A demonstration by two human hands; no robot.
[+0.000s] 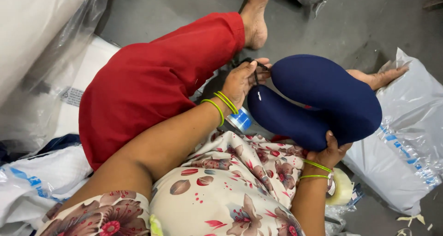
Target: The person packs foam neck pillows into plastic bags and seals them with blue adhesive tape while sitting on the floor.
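– What was the person holding?

– One neck pillow (323, 97), navy, U-shaped, smooth stretchy cloth, plump with stuffing. It lay across the lap, above the floral dress (230, 185), between the two hands.

– How were the hands set?

– The right hand (330, 153) cupped the pillow's curved back from below, fingers pressed into the soft cloth, its grip closed on the pillow. The left hand (240, 81) was at the tip of one arm of the pillow, fingers pinched narrow on a thin black strap (255, 69) there. I could not tell exactly what the strap was fixed to.

– Any bangles?

– Two thin green ones on each wrist, four in all.

– And round about?

– Two rolls of tape: a clear one with a blue core (241, 119) just beside the left wrist, and a pale yellowish one (341, 187) by the right wrist. A glossy grey plastic bag (401, 157) lay at the right, crinkled, and clear plastic wrap (41, 56) at the left. The floor (350, 19) was grey and dull. Red trousers (152, 79) covered the bent leg; two bare feet showed.
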